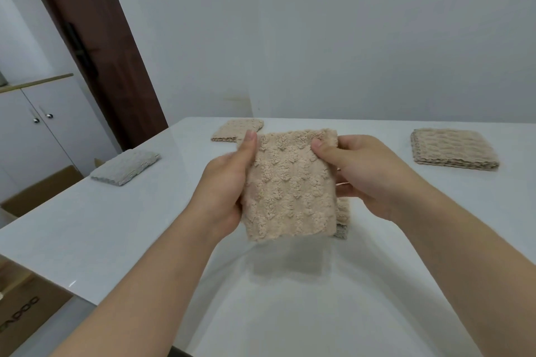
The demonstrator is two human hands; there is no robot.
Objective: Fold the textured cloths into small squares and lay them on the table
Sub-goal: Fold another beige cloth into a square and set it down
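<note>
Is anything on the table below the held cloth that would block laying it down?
Nothing visible. The left hand and right hand hold the beige cloth over bare table; the grey cloth, far cloth and right cloth lie well aside.

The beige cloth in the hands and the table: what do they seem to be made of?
Beige cloth: likely plush microfibre or terry, matte; fluffy tufts stand in rows. Table: hard, glossy white top, perhaps glass or lacquer; it shows soft reflections and a bright glint.
</note>
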